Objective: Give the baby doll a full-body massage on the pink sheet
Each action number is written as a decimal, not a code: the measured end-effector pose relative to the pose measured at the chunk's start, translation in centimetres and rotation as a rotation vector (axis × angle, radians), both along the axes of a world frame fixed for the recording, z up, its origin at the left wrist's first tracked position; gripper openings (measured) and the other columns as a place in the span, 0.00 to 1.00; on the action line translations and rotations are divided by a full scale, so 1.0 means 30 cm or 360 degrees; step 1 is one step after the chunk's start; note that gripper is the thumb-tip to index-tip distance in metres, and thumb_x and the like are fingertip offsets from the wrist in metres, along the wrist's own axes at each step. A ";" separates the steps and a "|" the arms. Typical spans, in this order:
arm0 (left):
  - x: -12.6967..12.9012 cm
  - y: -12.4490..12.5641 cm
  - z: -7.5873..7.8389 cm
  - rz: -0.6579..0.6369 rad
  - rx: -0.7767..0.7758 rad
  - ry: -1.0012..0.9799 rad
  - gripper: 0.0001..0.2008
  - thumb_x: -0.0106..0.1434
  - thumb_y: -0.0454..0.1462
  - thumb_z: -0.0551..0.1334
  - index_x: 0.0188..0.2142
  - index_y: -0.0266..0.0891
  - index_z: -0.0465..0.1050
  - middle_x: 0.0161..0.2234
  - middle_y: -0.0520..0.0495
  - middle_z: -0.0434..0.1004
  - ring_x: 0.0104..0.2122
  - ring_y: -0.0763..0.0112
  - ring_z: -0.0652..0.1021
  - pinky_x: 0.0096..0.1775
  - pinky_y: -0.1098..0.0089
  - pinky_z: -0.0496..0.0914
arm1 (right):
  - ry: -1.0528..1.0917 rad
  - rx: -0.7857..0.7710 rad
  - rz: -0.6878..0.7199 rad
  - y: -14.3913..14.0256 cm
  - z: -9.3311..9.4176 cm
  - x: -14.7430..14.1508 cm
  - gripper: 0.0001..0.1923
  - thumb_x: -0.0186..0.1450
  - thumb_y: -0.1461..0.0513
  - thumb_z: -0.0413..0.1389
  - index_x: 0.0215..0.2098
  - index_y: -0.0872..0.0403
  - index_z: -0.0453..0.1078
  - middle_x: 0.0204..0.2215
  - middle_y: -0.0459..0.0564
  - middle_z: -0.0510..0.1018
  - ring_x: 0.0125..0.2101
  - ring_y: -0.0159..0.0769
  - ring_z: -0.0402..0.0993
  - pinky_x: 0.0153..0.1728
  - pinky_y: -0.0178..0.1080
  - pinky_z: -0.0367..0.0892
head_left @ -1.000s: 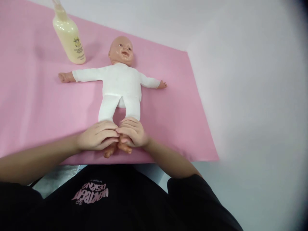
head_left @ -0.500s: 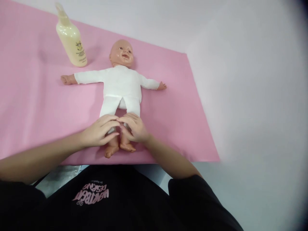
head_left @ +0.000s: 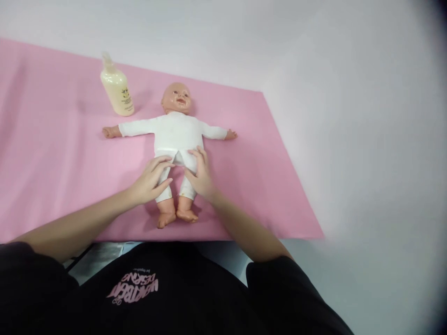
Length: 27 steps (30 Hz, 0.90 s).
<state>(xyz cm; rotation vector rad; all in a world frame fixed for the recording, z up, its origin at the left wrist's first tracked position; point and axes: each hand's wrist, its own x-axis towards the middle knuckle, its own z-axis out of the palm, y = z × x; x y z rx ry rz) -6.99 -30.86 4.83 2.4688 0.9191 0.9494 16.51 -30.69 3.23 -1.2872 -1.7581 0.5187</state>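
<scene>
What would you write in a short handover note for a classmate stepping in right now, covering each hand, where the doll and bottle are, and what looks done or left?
Left hand: open, palm down on the doll's leg on that side, at thigh height.
Right hand: open, flat on the other leg, fingertips near the hip.
Doll: on its back on the pink mat, arms spread, in a white suit, bare feet towards the person.
Cream bottle: upright on the mat beside the doll's head, untouched.
Done: both hands placed on the legs.
Left: arms and torso have no hands on them; bottle not in hand.

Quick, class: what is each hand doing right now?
Left hand: open, resting on the doll's leg.
Right hand: open, resting on its other leg.
</scene>
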 end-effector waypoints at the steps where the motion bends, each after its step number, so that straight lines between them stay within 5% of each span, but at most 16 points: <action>1: 0.002 0.009 0.002 0.0017 -0.0006 -0.0011 0.18 0.74 0.40 0.59 0.61 0.41 0.66 0.63 0.34 0.67 0.65 0.50 0.69 0.66 0.43 0.66 | 0.0029 -0.0062 -0.0026 0.013 -0.011 0.002 0.29 0.67 0.62 0.60 0.65 0.50 0.62 0.69 0.60 0.62 0.74 0.50 0.55 0.75 0.61 0.54; 5: 0.024 0.119 0.030 0.0114 -0.0039 -0.0071 0.19 0.73 0.42 0.60 0.61 0.42 0.66 0.65 0.34 0.65 0.67 0.47 0.66 0.69 0.39 0.60 | 0.0071 -0.0171 -0.0020 0.037 -0.021 0.004 0.34 0.63 0.64 0.62 0.66 0.49 0.61 0.67 0.59 0.64 0.72 0.51 0.57 0.75 0.60 0.53; 12: 0.184 0.602 0.107 0.0699 -0.0405 -0.0485 0.28 0.71 0.43 0.66 0.64 0.36 0.61 0.69 0.29 0.59 0.72 0.51 0.60 0.74 0.53 0.50 | 0.0121 -0.0223 0.0081 0.008 0.003 -0.012 0.32 0.62 0.66 0.62 0.64 0.49 0.65 0.63 0.56 0.67 0.68 0.49 0.63 0.74 0.56 0.58; 15: 0.243 0.735 0.099 0.0918 -0.0550 -0.0548 0.32 0.73 0.40 0.64 0.69 0.30 0.56 0.72 0.23 0.53 0.74 0.54 0.58 0.74 0.59 0.50 | 0.0141 -0.0190 0.0056 0.012 0.001 -0.011 0.25 0.67 0.60 0.60 0.62 0.50 0.67 0.60 0.57 0.69 0.66 0.46 0.66 0.72 0.53 0.61; 20: 0.229 0.767 0.047 0.0839 -0.0851 -0.0539 0.48 0.74 0.52 0.65 0.78 0.32 0.40 0.74 0.25 0.58 0.72 0.45 0.65 0.72 0.52 0.56 | 0.0196 -0.0084 0.0015 0.036 -0.032 0.002 0.16 0.72 0.57 0.53 0.56 0.53 0.69 0.55 0.55 0.74 0.60 0.40 0.71 0.68 0.47 0.65; 24: 0.204 0.760 0.038 0.0868 -0.0873 -0.0462 0.49 0.73 0.56 0.63 0.79 0.34 0.41 0.72 0.31 0.63 0.71 0.46 0.68 0.71 0.54 0.59 | 0.0363 -0.0074 -0.0158 0.100 -0.074 0.026 0.16 0.72 0.54 0.54 0.52 0.55 0.69 0.50 0.57 0.76 0.51 0.40 0.75 0.57 0.43 0.73; 27: 0.208 0.764 0.040 0.0931 -0.0883 -0.0408 0.47 0.74 0.55 0.62 0.79 0.36 0.41 0.71 0.34 0.66 0.70 0.50 0.70 0.70 0.59 0.62 | 0.0091 0.0013 -0.0315 0.205 -0.047 0.068 0.15 0.69 0.57 0.56 0.53 0.52 0.68 0.54 0.58 0.76 0.59 0.45 0.71 0.66 0.51 0.65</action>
